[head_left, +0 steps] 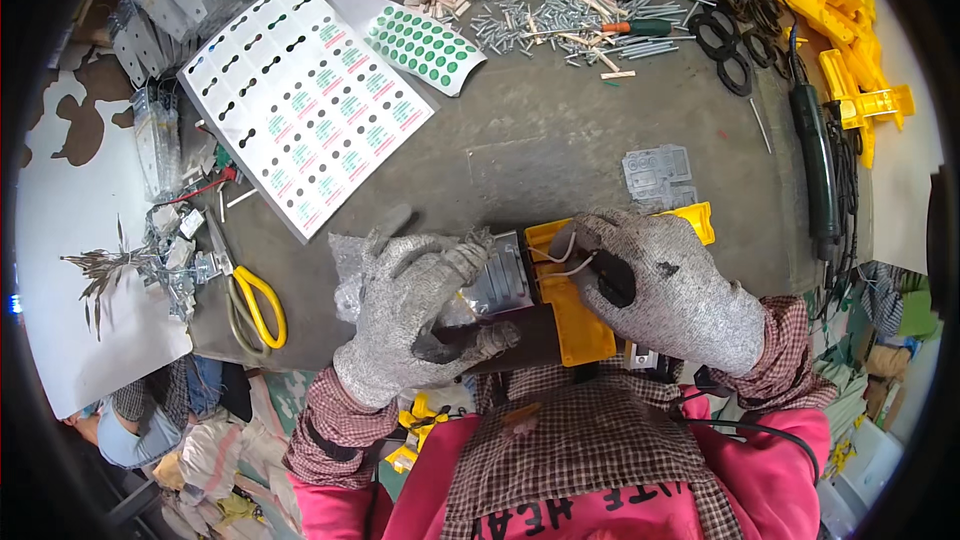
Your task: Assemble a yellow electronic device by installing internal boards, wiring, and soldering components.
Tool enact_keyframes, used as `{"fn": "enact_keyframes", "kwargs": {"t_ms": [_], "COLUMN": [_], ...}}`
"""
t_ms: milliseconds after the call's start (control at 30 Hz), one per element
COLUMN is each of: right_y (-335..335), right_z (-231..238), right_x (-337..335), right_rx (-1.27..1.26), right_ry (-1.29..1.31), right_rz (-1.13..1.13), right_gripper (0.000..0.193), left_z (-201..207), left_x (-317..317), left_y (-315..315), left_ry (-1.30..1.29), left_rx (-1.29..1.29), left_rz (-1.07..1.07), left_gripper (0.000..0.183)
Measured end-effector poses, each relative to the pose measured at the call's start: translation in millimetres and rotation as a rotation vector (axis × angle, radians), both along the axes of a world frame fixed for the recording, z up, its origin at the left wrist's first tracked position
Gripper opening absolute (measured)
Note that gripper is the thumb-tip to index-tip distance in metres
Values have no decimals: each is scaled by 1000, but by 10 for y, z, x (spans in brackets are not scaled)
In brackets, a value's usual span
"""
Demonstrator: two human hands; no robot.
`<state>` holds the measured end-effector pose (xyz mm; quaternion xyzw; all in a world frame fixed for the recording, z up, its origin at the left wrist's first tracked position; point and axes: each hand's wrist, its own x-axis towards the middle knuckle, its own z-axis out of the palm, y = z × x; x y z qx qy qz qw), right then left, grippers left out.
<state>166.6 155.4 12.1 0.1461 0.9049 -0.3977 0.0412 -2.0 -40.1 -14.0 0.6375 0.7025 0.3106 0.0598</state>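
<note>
Both of my hands wear grey knit gloves with dark, worn fingertips. My left hand (412,302) is open, thumb apart from the fingers, over a ribbed silvery part (505,275) and crinkled clear plastic (347,275). To its right, a yellow plastic housing (580,325) lies at the table's near edge. My right hand (665,285) is over that housing, fingers curled and closed around a looped white wire (568,258). The hand hides part of the housing, whose far end shows beyond the knuckles. A flat grey translucent plate (658,178) lies just past my right hand.
Yellow-handled scissors (258,305) lie at left, near small metal parts. Sticker sheets (310,105) spread across the far left. Screws (540,20), a green-handled screwdriver (640,28) and black ring-shaped parts (720,45) are at the back. A black corded tool (815,160) and yellow housings (845,30) are right.
</note>
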Motion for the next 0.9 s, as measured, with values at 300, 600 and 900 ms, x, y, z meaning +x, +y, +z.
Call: {"fn": "enact_keyframes", "kwargs": {"t_ms": [300, 600, 900], "right_y": [-19, 32, -28], "right_z": [3, -15, -8], "right_x": [-7, 7, -3], "right_rx": [38, 16, 25], "right_ry": [-40, 34, 74], "right_rz": [-20, 60, 58], "right_gripper": [20, 25, 27], "left_z": [-25, -113, -59], "left_x": [-7, 26, 42], "left_y": [-3, -39, -1], "left_ry": [-58, -39, 53], "left_rx": [22, 46, 8], "left_rz": [6, 31, 46], "left_gripper": [57, 61, 64]}}
